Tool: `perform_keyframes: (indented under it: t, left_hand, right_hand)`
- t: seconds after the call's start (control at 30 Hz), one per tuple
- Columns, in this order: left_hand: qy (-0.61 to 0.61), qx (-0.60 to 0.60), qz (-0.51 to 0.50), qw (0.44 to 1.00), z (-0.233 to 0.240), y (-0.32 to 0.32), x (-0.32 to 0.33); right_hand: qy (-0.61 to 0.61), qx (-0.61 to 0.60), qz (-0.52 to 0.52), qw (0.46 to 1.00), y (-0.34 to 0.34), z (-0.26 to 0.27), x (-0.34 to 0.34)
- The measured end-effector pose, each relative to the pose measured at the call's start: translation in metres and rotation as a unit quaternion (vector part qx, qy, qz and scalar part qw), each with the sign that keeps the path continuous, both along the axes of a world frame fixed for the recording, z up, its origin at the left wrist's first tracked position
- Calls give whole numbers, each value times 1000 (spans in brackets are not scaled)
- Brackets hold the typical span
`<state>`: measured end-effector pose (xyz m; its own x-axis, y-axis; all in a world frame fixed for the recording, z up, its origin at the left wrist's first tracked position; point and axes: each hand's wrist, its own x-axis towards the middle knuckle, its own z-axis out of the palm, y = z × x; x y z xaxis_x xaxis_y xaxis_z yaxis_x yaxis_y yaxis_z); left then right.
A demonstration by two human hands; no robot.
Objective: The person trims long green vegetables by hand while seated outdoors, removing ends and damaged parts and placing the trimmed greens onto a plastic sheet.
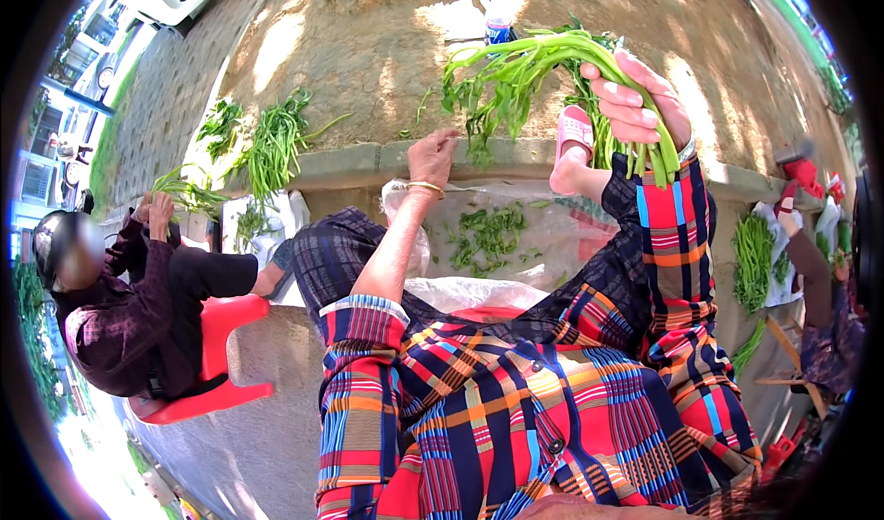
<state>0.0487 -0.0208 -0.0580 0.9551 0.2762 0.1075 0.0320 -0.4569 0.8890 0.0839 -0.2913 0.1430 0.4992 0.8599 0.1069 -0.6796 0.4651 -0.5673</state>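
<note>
My right hand [646,102] is wrapped around the stems of a bunch of long leafy greens [552,54], holding it raised above the kerb. Its leafy ends droop to the left, towards my other hand. Curled fingers show on my left hand [429,157], just left of those hanging leaves; whether anything is pinched at its fingertips is unclear. A bracelet [426,187] circles that wrist. Between my knees lies a clear plastic sheet [442,244] bearing a heap of picked leaves [487,237]. More greens [604,130] rest beside my pink clog [574,130], partly hidden behind the held bunch.
A stone kerb [407,164] runs across in front. To the left, a person [131,299] on a red plastic chair [221,354] handles greens near piled bundles [276,144]. Another person [829,313] sits at right beside greens [753,261]. A blue-labelled bottle [497,31] stands on the dirt.
</note>
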Motion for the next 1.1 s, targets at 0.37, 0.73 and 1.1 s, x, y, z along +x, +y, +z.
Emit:
perform_keyframes:
  t: [0.37,0.73,1.1]
  left_hand:
    - [-132,76,44,987,1,-11,6]
    - [-90,-32,-22,995,19,-30,-4]
    - [71,-333,-104,934,33,-12,-7]
  right_hand:
    - [17,-6,19,1000,9,0,-4]
    - [17,-2,23,1000,11,-1,-3]
    - [17,7,19,1000,6,-1,-2]
